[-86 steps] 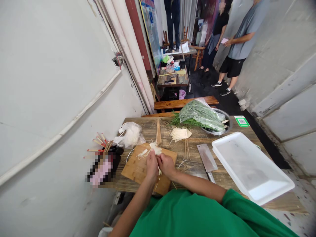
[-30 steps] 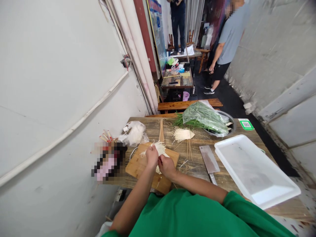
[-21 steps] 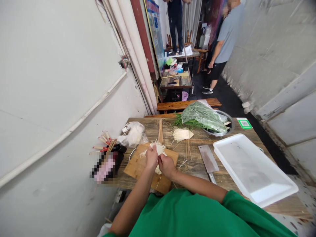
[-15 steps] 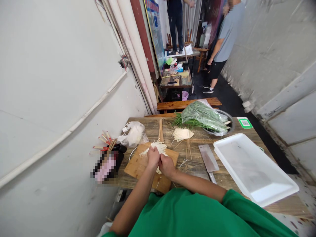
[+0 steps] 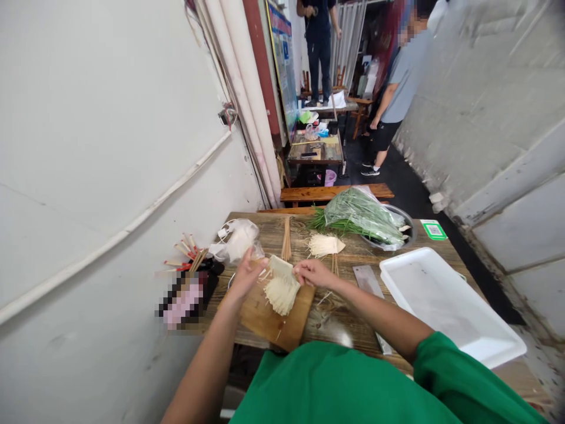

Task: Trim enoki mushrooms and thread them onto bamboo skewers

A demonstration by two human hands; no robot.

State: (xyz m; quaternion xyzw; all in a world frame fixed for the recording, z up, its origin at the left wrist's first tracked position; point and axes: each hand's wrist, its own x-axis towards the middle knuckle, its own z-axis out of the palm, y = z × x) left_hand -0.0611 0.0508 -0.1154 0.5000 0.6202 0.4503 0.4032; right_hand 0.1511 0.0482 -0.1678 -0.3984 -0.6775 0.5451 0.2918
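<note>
My right hand (image 5: 312, 273) pinches the right edge of a flattened bunch of enoki mushrooms (image 5: 282, 290). Its pale base faces up and its thin stems fan downward over the wooden cutting board (image 5: 260, 315). On the left of the bunch, my left hand (image 5: 245, 275) has its thumb raised and fingers apart, with no clear grip on the mushrooms. A few loose pale strands show near its fingertips. Beyond the hands lie a bundle of bamboo skewers (image 5: 286, 238) and another enoki fan (image 5: 324, 245) with skewers (image 5: 335, 264) sticking out of it.
A cleaver (image 5: 368, 281) and a white plastic tray (image 5: 445, 306) are to the right. Bagged green vegetables (image 5: 364, 215) rest over a metal bowl (image 5: 410, 227) at the back. A plastic bag (image 5: 238, 238) and a chopstick holder (image 5: 212, 277) stand left by the wall. Two people are farther off.
My hands, earlier close together around the enoki, have separated. The left moved left and let go; the bunch now hangs spread out from my right hand. My view has shifted slightly.
</note>
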